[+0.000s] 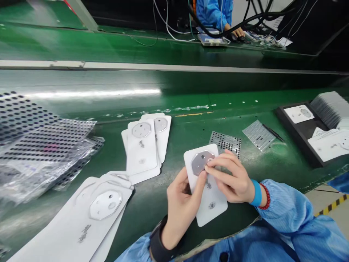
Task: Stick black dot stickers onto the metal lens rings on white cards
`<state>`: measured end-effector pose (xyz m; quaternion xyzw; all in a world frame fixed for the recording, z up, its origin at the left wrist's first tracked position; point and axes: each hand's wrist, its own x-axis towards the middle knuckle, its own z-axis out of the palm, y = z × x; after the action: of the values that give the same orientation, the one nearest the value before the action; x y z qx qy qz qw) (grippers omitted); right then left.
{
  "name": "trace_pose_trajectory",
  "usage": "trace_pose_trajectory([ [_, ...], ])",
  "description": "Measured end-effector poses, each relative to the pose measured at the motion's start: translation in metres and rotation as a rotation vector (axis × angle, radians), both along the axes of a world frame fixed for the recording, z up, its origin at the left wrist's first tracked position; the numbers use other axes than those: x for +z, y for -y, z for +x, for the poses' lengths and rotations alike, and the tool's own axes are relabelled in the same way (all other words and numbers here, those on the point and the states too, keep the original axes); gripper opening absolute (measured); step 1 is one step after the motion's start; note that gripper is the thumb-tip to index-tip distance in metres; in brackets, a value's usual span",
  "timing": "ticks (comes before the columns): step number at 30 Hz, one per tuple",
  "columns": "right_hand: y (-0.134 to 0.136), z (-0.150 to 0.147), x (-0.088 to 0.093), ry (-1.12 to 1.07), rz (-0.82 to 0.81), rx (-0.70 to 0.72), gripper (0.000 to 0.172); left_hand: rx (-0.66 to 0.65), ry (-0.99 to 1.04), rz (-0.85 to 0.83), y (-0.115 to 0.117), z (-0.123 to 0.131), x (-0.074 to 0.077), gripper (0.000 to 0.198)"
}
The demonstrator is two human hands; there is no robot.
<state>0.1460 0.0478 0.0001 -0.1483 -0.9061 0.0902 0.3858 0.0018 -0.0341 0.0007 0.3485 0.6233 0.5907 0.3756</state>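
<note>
Your nearest items are the person's two bare hands, both closed on one white rectangular card [211,203] bearing a silver octagonal film [200,162]. The left hand [182,209], with a black wrist strap [158,233], pinches the card's left edge between thumb and fingers. The right hand [231,178], with a blue wristband [255,193] and a red beaded bracelet [264,196], presses its fingertips [209,165] onto the film's right side. The card sits above a green bench [185,109], its print too small to read.

Left of it lie a fan of at least three white cards [81,222], four more [141,145], and clear bags of black-perforated sheets [46,145]. Right of it are one dark-dotted sheet [225,143], one clear dotted sheet [258,135], one thin black tool [273,133], and a black tray [300,134] of white cards. Farther off, a co-worker in a blue sleeve [215,11] works among black cables [240,18].
</note>
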Motion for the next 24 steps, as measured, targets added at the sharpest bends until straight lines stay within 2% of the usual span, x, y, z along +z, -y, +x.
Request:
trace_pose_trajectory([
  [3, -0.001, -0.004, 0.001, -0.05, -0.1, 0.059, 0.035, 0.01, 0.104, -0.098, -0.001, -0.005, -0.002, 0.035],
  [8, -0.003, -0.01, -0.004, -0.097, -0.081, 0.086, 0.033, 0.003, 0.165, -0.155, -0.004, -0.01, -0.008, 0.049],
  [13, -0.001, -0.009, -0.008, -0.121, -0.085, 0.08, 0.036, 0.003, 0.129, -0.155, -0.004, -0.01, -0.003, 0.05],
  [18, -0.003, -0.008, -0.009, -0.15, -0.137, 0.054, 0.039, 0.032, 0.176, -0.137, -0.007, -0.007, 0.003, 0.048],
  [24, 0.001, -0.01, -0.003, -0.164, -0.21, 0.071, 0.037, -0.094, 0.296, -0.154, -0.012, -0.015, -0.004, 0.048],
])
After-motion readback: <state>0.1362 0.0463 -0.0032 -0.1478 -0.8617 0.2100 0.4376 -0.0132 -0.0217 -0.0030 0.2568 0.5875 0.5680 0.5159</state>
